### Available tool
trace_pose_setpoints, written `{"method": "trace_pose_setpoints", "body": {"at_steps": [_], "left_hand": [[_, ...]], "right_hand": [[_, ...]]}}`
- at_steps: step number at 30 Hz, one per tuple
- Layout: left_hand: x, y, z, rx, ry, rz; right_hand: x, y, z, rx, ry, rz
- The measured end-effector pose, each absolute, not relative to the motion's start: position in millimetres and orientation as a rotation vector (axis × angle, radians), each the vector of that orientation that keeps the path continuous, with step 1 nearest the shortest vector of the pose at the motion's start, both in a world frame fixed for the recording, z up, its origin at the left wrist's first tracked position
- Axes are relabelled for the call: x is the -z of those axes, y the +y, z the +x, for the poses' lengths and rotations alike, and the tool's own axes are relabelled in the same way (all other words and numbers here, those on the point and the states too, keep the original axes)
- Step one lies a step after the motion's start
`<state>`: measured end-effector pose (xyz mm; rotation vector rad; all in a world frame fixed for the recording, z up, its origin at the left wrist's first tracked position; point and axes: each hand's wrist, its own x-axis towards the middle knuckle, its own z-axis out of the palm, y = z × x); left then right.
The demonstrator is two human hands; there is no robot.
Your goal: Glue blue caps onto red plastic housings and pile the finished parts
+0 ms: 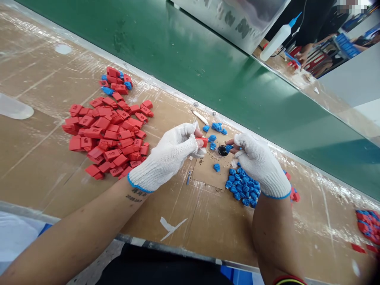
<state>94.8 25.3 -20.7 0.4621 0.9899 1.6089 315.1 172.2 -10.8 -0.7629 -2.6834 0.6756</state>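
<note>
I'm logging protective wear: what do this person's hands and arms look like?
The left hand and right hand wear white knitted gloves with blue-edged cuffs. Forearms are sleeveless; dark tattooed lettering marks the left wrist, a red-and-black band circles the right arm.

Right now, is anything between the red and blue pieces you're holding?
Between the red piece in the left hand and the blue piece in the right hand lie only a black dish and loose blue bits.

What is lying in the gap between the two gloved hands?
In the head view, two loose blue pieces and a small black dish lie between the left hand and right hand.
</note>
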Motion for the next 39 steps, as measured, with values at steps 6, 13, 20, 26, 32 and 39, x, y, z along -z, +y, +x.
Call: {"method": "trace_pose_setpoints", "body": {"at_steps": [6,13,20,26,32,39], "left_hand": [[21.0,25.7,94.3,-1.610,0.978,0.458],[22.0,25.3,94.3,-1.593,0.990,0.476],[25.7,26.7,93.6,-1.593,0.987,0.492],[25.5,26.5,94.2,-1.602,0.968,0.482],[26.3,26.2,92.6,-1.601,0.963,0.502],[28.4,24.0,100.8,-1.633,0.934,0.513]], "right_hand": [[7.0,169.3,312.5,-0.696,-2.694,-0.825],[8.7,169.7,311.1,-0.703,-2.698,-0.806],[-1.2,164.3,305.5,-0.765,-2.701,-0.866],[0.5,165.0,306.5,-0.684,-2.713,-0.783],[-2.5,166.2,314.3,-0.701,-2.660,-0.818],[-19.6,157.3,314.5,-0.737,-2.339,-0.745]]}}
